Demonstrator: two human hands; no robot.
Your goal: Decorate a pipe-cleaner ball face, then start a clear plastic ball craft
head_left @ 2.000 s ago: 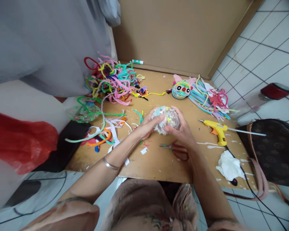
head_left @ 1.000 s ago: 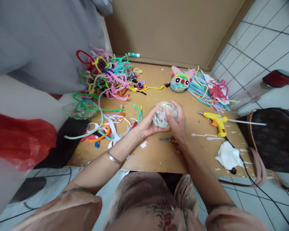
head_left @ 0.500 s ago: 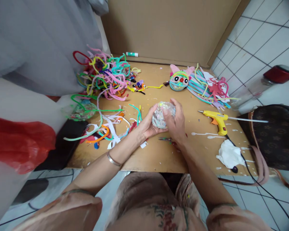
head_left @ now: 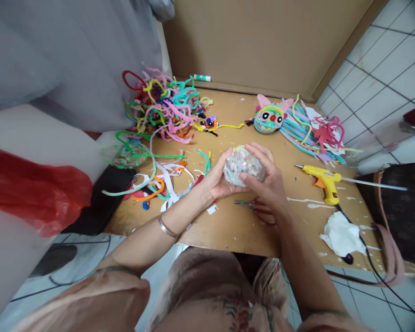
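Both hands wrapped round a speckled ball (head_left: 244,165) at mid-frame, held just above the wooden board (head_left: 228,226). Left hand (head_left: 217,180) cupping from the lower left, thumb up its side; right hand (head_left: 268,177) clasping from the right, fingers (head_left: 261,151) arched over the top. Round, so no long axis; equally close to both palms. Scissors (head_left: 257,206) directly beneath the right wrist. Yellow glue gun (head_left: 323,177) further right. Pipe-cleaner tangle (head_left: 166,110) upper left, decorated face ball (head_left: 269,119) above.

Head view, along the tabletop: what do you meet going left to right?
Tangle of pipe cleaners → left hand → speckled ball held in both hands → right hand → yellow glue gun → brown bag at the right edge.
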